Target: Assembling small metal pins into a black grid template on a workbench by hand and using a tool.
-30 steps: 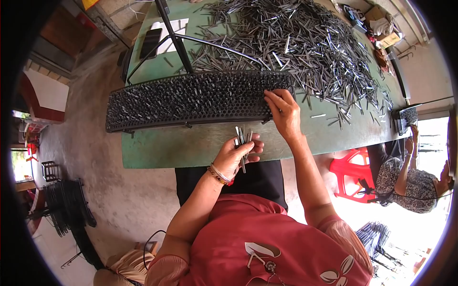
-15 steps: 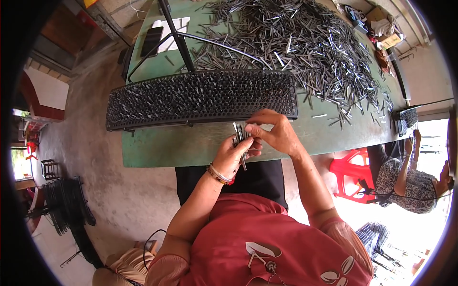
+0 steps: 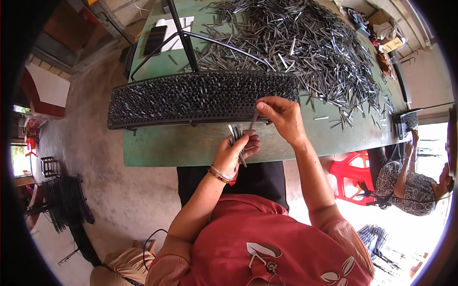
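Note:
My left hand (image 3: pixel 230 151) is closed around a small bunch of thin dark metal strips (image 3: pixel 234 133), held over the near edge of the green table. Higher and to the right, my right hand (image 3: pixel 285 119) pinches a single thin strip (image 3: pixel 254 120) between thumb and fingertips. That strip hangs slanting down, just in front of a long black perforated panel (image 3: pixel 157 123). Many strip ends stand upright in the panel's holes, while holes along its lower right part show bare. Whether the pinched strip touches the panel, I cannot tell.
A large heap of loose dark strips (image 3: pixel 324 62) covers the far right of the green table (image 3: pixel 167 155). A black metal frame (image 3: pixel 183 43) rises behind the panel, near a phone (image 3: pixel 155 39) and paper. To the right are a red stool (image 3: pixel 350 176) and another person (image 3: pixel 408 186).
My right hand has moved up and right, away from the left hand, with one strip now in its fingers. The left hand still holds the bunch in nearly the same place.

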The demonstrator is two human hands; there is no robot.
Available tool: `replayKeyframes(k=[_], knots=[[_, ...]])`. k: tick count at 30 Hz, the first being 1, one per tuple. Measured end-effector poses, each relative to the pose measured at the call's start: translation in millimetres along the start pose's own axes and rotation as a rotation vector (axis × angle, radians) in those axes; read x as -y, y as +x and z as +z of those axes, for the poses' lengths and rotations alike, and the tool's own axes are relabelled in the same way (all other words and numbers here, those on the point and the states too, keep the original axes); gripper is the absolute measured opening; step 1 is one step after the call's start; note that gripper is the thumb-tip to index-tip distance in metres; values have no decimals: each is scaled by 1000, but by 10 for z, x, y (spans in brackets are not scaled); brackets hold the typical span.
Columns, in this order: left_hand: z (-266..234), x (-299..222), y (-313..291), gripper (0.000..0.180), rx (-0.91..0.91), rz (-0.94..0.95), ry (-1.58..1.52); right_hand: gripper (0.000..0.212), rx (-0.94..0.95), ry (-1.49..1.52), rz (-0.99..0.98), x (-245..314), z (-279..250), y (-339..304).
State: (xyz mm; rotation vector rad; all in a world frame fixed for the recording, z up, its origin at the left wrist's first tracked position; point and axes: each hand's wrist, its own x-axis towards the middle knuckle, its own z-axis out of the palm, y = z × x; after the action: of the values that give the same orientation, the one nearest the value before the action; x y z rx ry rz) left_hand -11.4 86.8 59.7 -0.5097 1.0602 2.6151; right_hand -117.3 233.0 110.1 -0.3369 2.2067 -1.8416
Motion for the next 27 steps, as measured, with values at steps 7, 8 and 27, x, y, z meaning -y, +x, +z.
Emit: replayKeyframes(k=[7, 8, 27], knots=[[-78, 26, 12, 27, -8, -34, -14, 19, -169, -158, -159, -85, 155, 232], [-83, 22, 9, 27, -10, -33, -14, 19, -167, -157, -160, -92, 178, 247], [-115, 15, 35, 26, -29, -50, -45, 15, -199, -369, -474, -116, 241, 321]])
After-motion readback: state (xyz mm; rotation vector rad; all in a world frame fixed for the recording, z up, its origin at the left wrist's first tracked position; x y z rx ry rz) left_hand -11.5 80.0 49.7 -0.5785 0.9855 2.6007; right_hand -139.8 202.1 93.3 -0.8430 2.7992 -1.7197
